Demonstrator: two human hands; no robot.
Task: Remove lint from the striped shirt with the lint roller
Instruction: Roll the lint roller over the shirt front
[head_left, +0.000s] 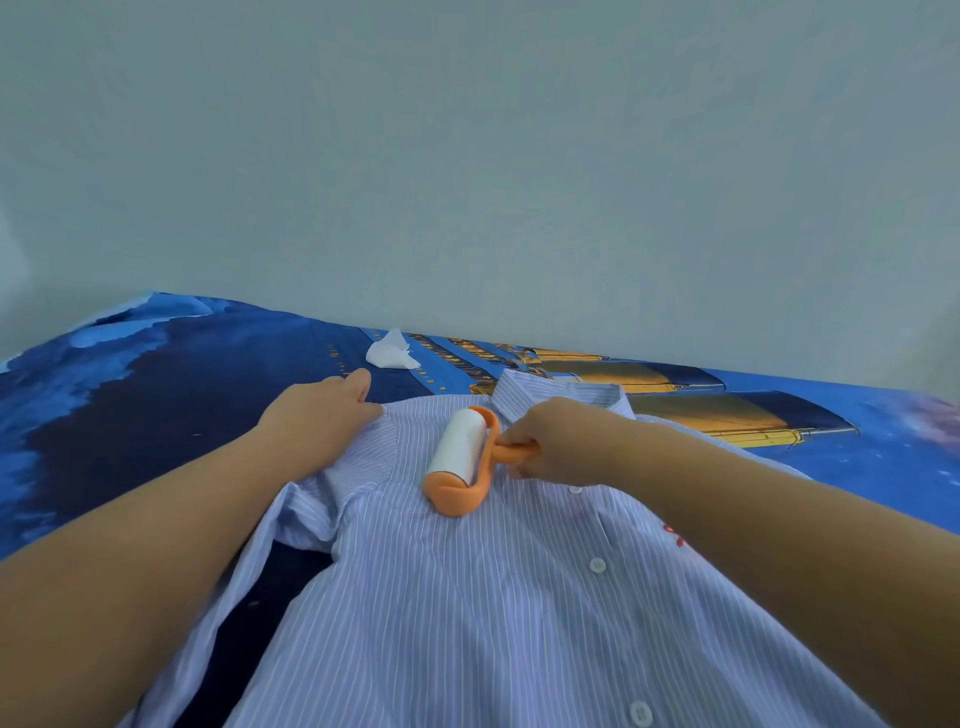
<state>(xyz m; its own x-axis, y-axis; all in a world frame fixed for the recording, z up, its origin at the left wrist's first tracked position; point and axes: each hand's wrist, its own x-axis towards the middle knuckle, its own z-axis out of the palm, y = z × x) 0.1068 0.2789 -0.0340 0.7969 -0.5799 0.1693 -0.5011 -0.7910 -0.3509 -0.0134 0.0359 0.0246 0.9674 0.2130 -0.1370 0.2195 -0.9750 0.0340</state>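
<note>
Right grip (558, 441): clenched round lint roller (460, 460) handle, centre frame
Left grip (322, 402): released, flat, pinning striped shirt (467, 597) shoulder (keep cloth taut)
Stroke: light, along stripes

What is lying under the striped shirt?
The striped shirt lies on a blue printed bedsheet, visible around it and in the gap beside the sleeve. The sheet directly beneath the shirt is covered, so anything there cannot be seen.

A blue printed bedsheet (130, 415) carries the striped shirt (493, 613) and crumpled white paper (388, 353).
</note>
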